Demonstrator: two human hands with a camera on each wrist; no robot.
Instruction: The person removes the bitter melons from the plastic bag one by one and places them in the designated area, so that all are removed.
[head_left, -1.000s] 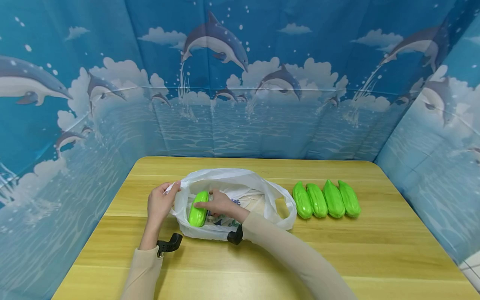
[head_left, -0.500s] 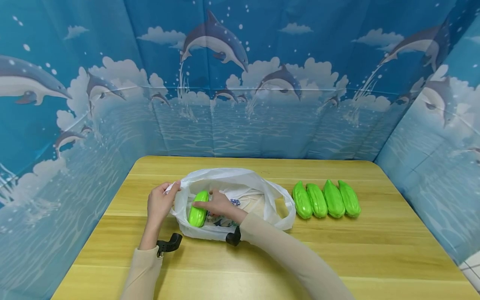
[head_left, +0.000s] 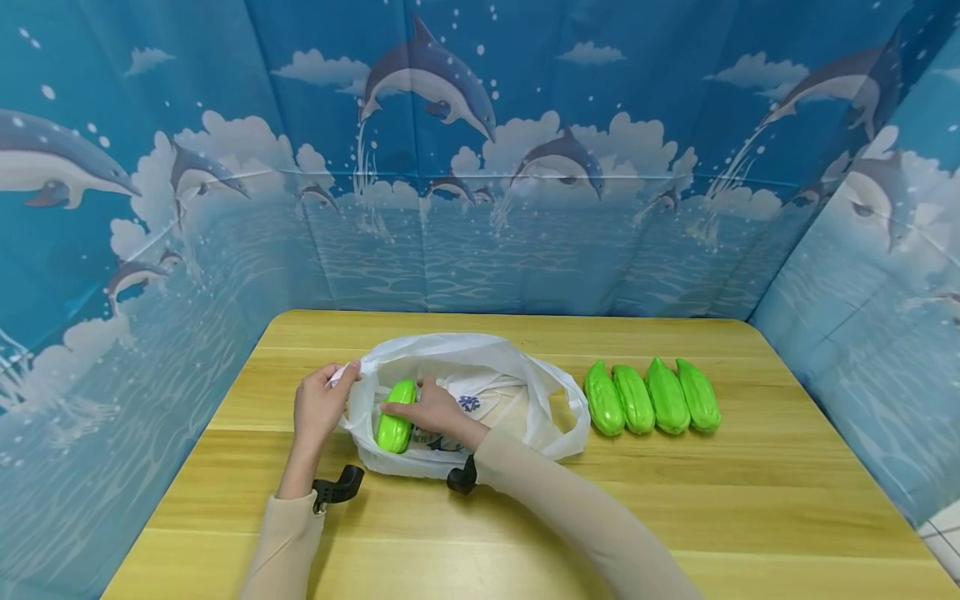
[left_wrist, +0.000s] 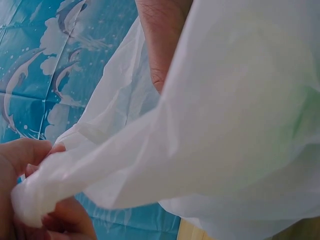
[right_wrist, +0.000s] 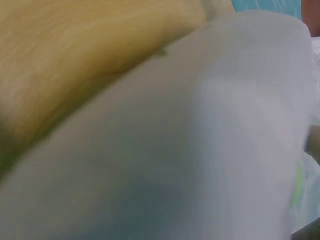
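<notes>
A white plastic bag lies on the table with its mouth spread. My left hand pinches its left edge; in the left wrist view the fingers grip the bunched plastic. Inside the bag, my right hand holds a bright green, ridged, gourd-like vegetable near the left side. The thumb lies across the vegetable; the other fingers are partly hidden. Printed plastic shows inside. In the right wrist view, blurred white plastic hides most of the hand's work.
Several similar green vegetables lie side by side to the right of the bag. The bag's right handle loop reaches close to them. Behind the wooden table hangs a blue dolphin-print cloth.
My right hand has shifted slightly left, its thumb reaching a little farther across the green vegetable. The left hand keeps its pinch on the bag's edge.
</notes>
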